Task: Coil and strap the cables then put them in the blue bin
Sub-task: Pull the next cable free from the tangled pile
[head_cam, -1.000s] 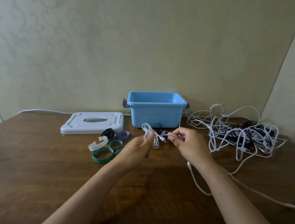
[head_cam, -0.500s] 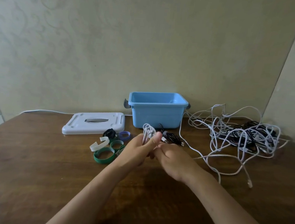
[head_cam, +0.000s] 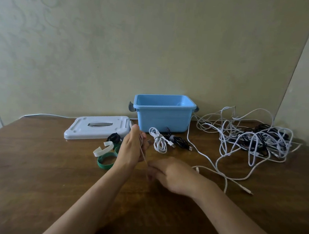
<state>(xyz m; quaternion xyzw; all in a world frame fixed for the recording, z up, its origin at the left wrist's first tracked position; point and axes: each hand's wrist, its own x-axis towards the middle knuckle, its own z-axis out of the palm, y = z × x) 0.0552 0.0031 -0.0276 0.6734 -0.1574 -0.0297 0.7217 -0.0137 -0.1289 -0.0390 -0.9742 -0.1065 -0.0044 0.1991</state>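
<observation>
Closest in, the right hand [head_cam: 173, 174] lies low over the surface [head_cam: 33, 171], fingers blurred, seemingly pinching the white cable [head_cam: 143, 156], though I can't tell for sure. At about 11 o'clock from it the left hand [head_cam: 131, 148] stands upright, gripping that cable's upper end. It looks light and floppy, so I'd hold it near the plug while looping. Further back sit two coiled cables [head_cam: 160, 141], loose straps [head_cam: 105, 162], the blue bin [head_cam: 163, 117], and at 2 o'clock the tangled pile [head_cam: 250, 140].
</observation>
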